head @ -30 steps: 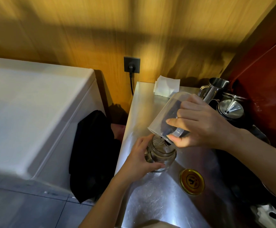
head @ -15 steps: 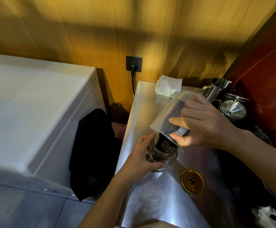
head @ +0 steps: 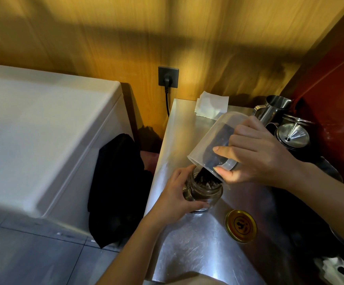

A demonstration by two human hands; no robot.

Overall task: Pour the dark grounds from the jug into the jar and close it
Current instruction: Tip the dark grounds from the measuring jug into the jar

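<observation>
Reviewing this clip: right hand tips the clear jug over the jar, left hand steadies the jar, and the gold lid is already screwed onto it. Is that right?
Not quite. The gold lid is not on the jar: the head view shows it lying on the steel counter, apart from the open jar. The rest holds: the right hand tips the clear jug over the jar and the left hand steadies it.

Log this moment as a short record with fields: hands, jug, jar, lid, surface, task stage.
left hand: wrapped around the jar, steadying it on the counter
right hand: grip on the jug's handle
jug: clear plastic, tipped with its lip over the jar mouth, dark grounds along its lower side
jar: glass, upright, open, largely filled with grounds
lid: gold, flat on the counter, apart from the jar
counter: bare steel
task stage: pouring under way; jar not yet closed
</observation>
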